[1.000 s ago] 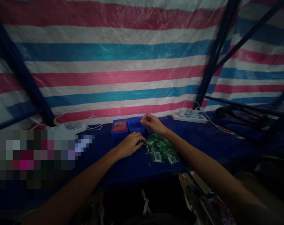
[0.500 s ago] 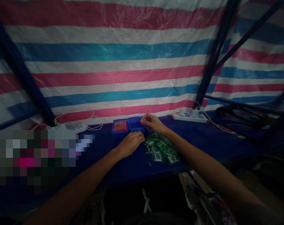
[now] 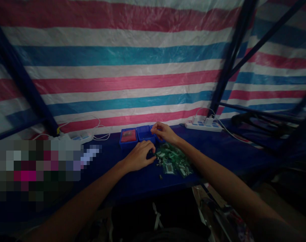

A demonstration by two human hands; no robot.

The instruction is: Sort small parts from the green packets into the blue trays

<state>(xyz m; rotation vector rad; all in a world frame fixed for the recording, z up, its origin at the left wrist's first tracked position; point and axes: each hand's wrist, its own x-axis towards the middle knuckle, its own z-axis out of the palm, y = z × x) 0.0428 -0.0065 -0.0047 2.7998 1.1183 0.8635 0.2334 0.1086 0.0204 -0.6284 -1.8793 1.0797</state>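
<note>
there's the bare left hand (image 3: 140, 156), low over the smooth blue tabletop (image 3: 140, 181), thumb and fingers parted in an arch beside the small, loose, metallic-looking pieces (image 3: 159, 162), a spread that seems suited to little things. farther up, the bare right hand (image 3: 165, 132) hangs at the open blue plastic bin (image 3: 144, 128), thumb and fingertips drawn close; too dim to tell whether anything is pinched there. the heap of green-tinted clear plastic packets (image 3: 171, 155) lies just inside the right forearm, near both hands, probably for easy reach. and the red-filled blue plastic bin (image 3: 127, 145) stands alongside, presumably keeping contents apart.
</note>
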